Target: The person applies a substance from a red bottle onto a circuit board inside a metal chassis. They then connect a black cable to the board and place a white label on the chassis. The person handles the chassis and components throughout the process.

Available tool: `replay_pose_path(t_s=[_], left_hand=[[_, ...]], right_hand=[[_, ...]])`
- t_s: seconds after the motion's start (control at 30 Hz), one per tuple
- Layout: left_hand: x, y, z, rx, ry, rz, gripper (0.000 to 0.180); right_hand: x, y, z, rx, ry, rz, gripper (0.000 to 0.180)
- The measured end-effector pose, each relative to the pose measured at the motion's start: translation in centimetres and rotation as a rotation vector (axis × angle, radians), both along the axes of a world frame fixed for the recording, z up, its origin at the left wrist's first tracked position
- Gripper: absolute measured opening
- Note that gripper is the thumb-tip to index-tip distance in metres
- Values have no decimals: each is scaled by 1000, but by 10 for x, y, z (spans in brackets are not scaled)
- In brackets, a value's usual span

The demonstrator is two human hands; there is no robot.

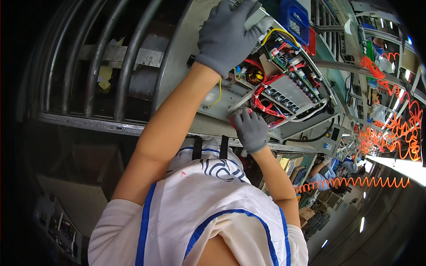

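Note:
An open electrical cabinet (284, 91), packed with circuit boards, red cable bundles and black components, lies in front of me. My left hand (228, 37), in a grey glove, is closed at the cabinet's far end, its fingers wrapped over a light grey metal edge (256, 17). Also gloved, my right hand (251, 131) is closed at the cabinet's near side. Something red shows between its fingers, looking like a tool handle; most of it is hidden by the glove. A loose yellow wire (219, 94) rises from the metal base between my hands.
A blue bin (294, 22) of small metal fasteners stands beyond the cabinet, with a red bin (312, 42) beside it. Metal rollers (128, 57) run along the left. Orange coiled hoses (395, 119) hang at the right. Another person (321, 177) works farther along the line.

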State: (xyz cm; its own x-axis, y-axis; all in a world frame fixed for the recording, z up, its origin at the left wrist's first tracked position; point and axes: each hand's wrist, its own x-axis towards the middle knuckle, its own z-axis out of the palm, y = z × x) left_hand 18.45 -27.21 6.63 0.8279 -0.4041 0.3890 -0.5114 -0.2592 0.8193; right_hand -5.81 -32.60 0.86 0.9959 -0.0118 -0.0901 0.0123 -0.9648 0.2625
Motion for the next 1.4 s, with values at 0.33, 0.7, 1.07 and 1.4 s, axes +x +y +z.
replay_pose_path(t_s=[0.33,0.7,1.07,1.4], left_hand=[[-2,-3,3,-77,-54,42,48],[-1,-6,-1,-111,-104,35,50],[-2,-6,-2,-111,-113,27,46],[-4,-6,3,-133,-56,0,43]], right_hand=[[4,7,6,18,20,-115,25],[-17,3,7,50,-122,-129,27],[7,5,2,65,-155,-188,18],[-39,-3,10,305,-362,-250,41]])
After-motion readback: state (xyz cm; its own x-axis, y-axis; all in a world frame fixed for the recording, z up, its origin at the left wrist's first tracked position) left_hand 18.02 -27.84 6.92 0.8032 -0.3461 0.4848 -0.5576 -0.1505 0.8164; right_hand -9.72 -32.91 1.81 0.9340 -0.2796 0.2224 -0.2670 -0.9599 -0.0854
